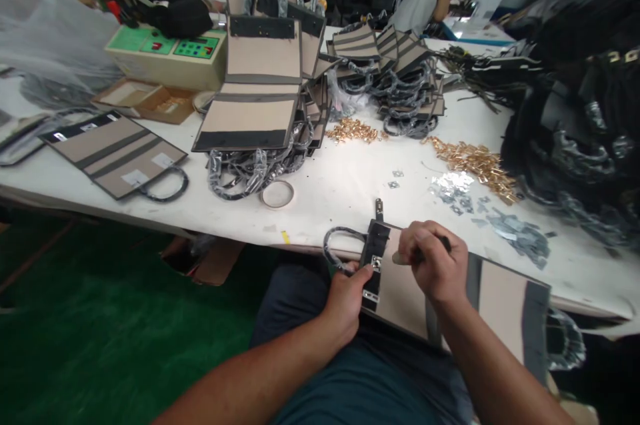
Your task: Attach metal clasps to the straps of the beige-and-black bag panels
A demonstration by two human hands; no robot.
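Note:
A beige bag panel (400,291) with black edging lies across my lap, leaning on the table's front edge. My left hand (345,298) grips its left end, thumb pressed beside a small square metal plate (377,263) on the black strip. A second metal plate (371,295) sits lower on that strip. Plastic-wrapped handles loop out at the left (343,231) and right ends. Just above the panel, my right hand (435,258) is closed around a dark-handled tool (445,243); its kind is mostly hidden by the fingers.
Stacked bag panels (260,105) stand at centre. Gold fittings (473,165) and thin metal plates (520,235) lie in piles at right. A tape ring (277,194) is near the front edge. Another panel (123,155), a cardboard tray (165,103) and a control box (170,55) are left.

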